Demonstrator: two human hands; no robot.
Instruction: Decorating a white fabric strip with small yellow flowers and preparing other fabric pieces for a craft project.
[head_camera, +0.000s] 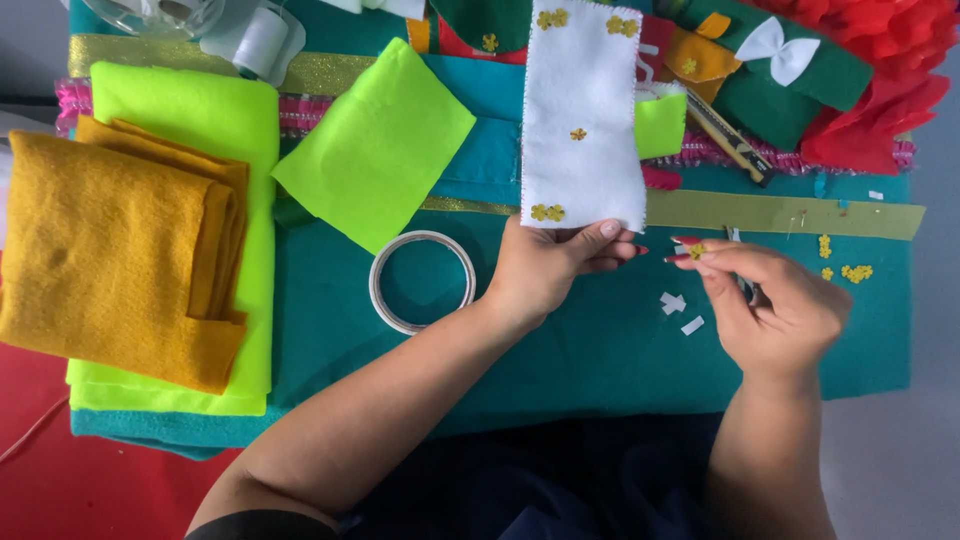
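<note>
White felt strip (580, 120) bears four yellow flowers, left hand (545, 265) pinching it; right hand (775, 305) pinches a fifth (697, 250).

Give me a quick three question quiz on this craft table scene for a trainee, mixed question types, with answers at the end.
1. True or false: the left hand holds the white felt strip by its lower edge.
2. What do the fingertips of the right hand pinch? A) a yellow flower sequin B) scissors C) a white bow
3. Which lies nearer the tape ring: the loose neon green felt square or the mustard folded cloth?

Key: 1 true; 2 A; 3 the neon green felt square.
</note>
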